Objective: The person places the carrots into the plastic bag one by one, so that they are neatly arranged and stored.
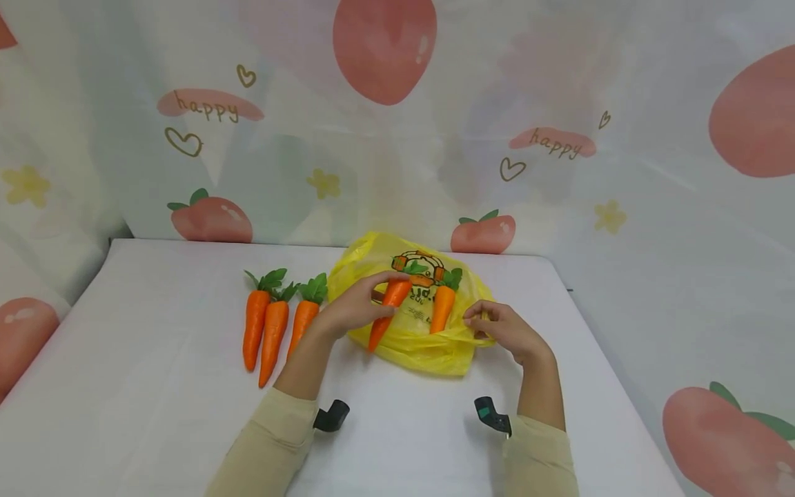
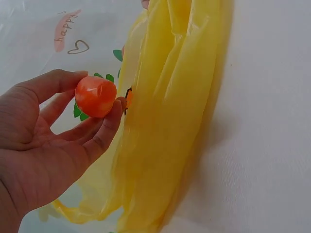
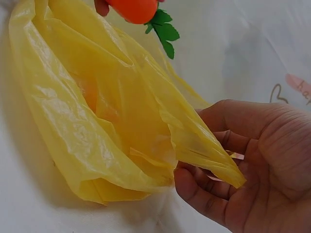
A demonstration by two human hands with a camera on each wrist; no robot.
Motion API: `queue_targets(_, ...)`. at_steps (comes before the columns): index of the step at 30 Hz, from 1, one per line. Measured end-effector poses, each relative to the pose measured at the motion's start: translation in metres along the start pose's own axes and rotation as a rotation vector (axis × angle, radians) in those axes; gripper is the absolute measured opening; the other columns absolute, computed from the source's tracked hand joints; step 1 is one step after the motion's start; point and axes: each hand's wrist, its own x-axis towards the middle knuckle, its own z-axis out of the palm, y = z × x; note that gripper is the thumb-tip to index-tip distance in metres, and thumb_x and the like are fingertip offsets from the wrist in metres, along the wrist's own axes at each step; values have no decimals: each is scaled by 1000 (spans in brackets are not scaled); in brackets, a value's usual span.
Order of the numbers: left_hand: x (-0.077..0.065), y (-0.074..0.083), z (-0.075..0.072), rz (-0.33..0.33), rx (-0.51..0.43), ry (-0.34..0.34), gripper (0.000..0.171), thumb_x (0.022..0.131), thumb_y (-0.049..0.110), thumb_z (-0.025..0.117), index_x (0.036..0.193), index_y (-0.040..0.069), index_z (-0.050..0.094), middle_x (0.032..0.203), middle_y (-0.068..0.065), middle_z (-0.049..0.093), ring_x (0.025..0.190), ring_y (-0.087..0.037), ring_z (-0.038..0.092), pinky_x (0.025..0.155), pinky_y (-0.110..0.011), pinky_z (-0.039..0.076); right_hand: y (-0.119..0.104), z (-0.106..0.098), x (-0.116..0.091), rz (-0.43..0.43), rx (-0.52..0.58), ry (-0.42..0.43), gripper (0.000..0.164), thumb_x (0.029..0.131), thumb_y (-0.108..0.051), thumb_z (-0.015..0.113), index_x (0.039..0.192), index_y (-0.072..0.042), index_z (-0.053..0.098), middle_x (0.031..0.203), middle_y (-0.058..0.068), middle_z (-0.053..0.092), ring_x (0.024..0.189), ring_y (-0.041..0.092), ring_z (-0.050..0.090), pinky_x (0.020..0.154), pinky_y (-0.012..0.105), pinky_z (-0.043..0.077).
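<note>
My left hand [image 1: 360, 304] grips an orange carrot [image 1: 391, 304] with green leaves, thumb and fingers around it, over the opening of a yellow plastic bag [image 1: 404, 355]. In the left wrist view the carrot [image 2: 95, 96] is seen end-on between the fingers. My right hand [image 1: 506, 328] pinches the bag's right edge; the right wrist view shows the yellow film [image 3: 204, 150] between thumb and fingers. Another carrot [image 1: 443, 307] lies in the bag's mouth, its lower tip hidden behind the front layer.
Three more carrots lie side by side left of the bag: one at the far left [image 1: 254, 328], one in the middle [image 1: 273, 338], and one [image 1: 304, 317] partly hidden by my left arm. All rest on a white table [image 1: 168, 373]. A printed curtain [image 1: 397, 166] stands behind.
</note>
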Motion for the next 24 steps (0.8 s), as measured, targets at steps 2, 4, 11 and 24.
queue_targets(2,3,0,1,-12,-18,-15,57,96,2,69,144,31,61,147,-5,52,116,-31,58,82,-37,58,0,0,-1,5,0,-2,23,103,-15,62,119,2,65,97,12,59,92,29,57,81,33,51)
queue_targets(4,6,0,3,-29,-32,-26,56,96,3,69,144,31,60,148,-7,50,113,-31,59,82,-38,58,0,-1,-2,6,-1,-4,24,103,-15,61,119,2,64,97,12,59,92,29,57,81,33,51)
queue_targets(11,16,-4,8,-43,-43,-38,54,97,5,69,144,30,61,153,-6,45,107,-29,60,82,-36,58,0,-3,-3,-10,14,-1,23,103,-15,62,118,2,64,97,13,59,92,30,57,81,32,51)
queue_targets(24,36,-3,16,-53,47,-66,55,96,3,69,146,26,60,152,-9,48,130,-30,48,97,-42,52,3,-1,-1,-6,-1,5,20,102,-15,62,114,1,66,97,14,60,93,31,57,84,34,51)
